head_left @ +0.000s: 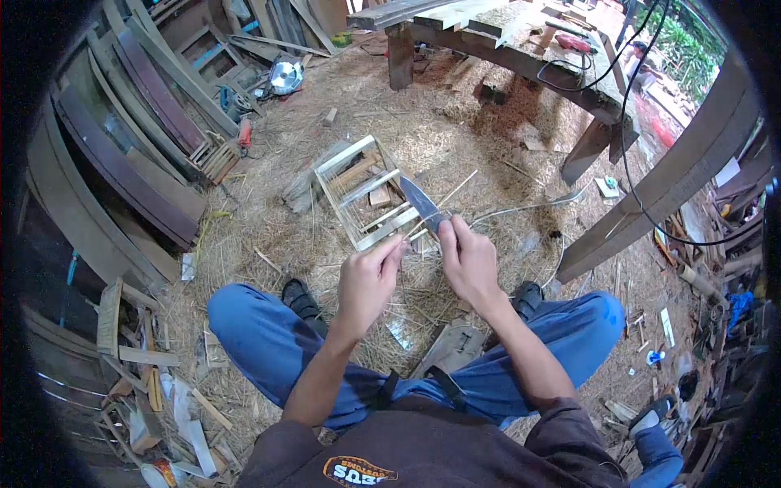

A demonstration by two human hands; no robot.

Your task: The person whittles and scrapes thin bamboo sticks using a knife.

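Observation:
My right hand [472, 262] is closed around the handle of a knife, its broad dark blade [420, 199] pointing up and to the left. Pinched in my left hand [370, 272] is a thin wooden strip [459, 187], which seems to run behind the blade and slant up to the right. Blade and strip cross close together; whether they touch I cannot tell. Just beyond both hands, a small slatted wooden frame [368, 193] lies on the ground. My fingers hide the knife's handle and the strip's near end.
Shavings cover the ground [277, 195]. A workbench [504, 41] with a red power tool [575, 42] stands at the back right, near a leaning post [675, 179] and hanging black cable. Boards [122, 163] lean at left; a circular saw [285, 76] sits behind. Another person's leg [656, 455] shows lower right.

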